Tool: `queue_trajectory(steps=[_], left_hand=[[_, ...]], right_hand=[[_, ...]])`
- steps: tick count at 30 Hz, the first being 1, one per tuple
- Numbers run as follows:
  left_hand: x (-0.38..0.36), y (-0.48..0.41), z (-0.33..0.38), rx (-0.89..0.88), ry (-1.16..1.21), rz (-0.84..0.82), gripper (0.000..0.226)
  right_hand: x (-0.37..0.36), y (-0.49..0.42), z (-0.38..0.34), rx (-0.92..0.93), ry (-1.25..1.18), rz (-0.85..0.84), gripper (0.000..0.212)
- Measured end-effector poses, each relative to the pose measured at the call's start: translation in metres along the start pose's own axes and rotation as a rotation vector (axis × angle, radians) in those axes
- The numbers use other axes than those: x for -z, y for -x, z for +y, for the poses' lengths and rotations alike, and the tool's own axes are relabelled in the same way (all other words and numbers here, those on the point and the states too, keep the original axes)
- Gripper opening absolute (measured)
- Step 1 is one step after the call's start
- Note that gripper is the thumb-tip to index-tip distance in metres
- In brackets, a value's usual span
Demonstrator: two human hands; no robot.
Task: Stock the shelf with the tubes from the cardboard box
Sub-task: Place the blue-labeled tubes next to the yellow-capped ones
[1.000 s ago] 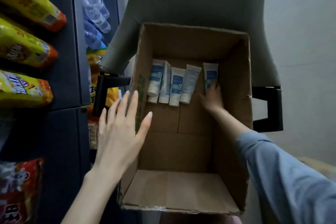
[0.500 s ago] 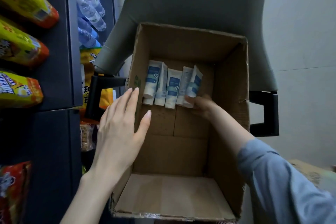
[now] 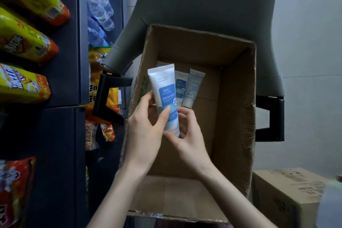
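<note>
A white tube with a blue label point(image 3: 165, 96) is held upright above the open cardboard box point(image 3: 235, 109), crimped end up. My left hand point(image 3: 146, 127) grips its lower left side, thumb across the front. My right hand point(image 3: 187, 135) holds its cap end from below and the right. Further tubes point(image 3: 187, 87) lie against the box's far wall, partly hidden behind the held tube. The dark shelf unit point(image 3: 61, 79) stands to the left.
Yellow and orange snack bags point(image 3: 20, 83) hang on the shelf's left face, with water bottles point(image 3: 98, 11) and more snack packs point(image 3: 100, 72) in its inner bays. A grey chair point(image 3: 203, 5) carries the box. A closed carton point(image 3: 285, 192) sits at the lower right.
My right hand has lifted one tube out of the box's row and brought it up and toward me. My left hand left the box's rim and closed on the same tube.
</note>
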State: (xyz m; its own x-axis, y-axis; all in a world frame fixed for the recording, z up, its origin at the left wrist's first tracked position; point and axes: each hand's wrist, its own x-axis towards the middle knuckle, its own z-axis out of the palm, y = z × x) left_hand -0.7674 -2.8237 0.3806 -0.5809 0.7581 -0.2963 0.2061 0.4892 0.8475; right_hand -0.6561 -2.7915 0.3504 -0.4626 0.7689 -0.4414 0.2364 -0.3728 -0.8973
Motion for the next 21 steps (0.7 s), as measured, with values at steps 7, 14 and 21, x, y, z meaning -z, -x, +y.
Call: queue_trajectory(steps=[7,14,21], left_hand=[[0.0,-0.004,0.004,0.073,0.234,-0.023,0.032],[0.017,-0.011,-0.009,0.136,0.296,0.045,0.026],[0.027,-0.012,-0.021,0.187,0.393,0.064,0.025]], right_hand=[[-0.002,-0.002,-0.006,0.103,0.073,0.034,0.047],[0.029,-0.031,0.011,0.02,0.186,-0.004,0.058],[0.049,-0.088,0.058,-0.132,0.481,0.085,0.065]])
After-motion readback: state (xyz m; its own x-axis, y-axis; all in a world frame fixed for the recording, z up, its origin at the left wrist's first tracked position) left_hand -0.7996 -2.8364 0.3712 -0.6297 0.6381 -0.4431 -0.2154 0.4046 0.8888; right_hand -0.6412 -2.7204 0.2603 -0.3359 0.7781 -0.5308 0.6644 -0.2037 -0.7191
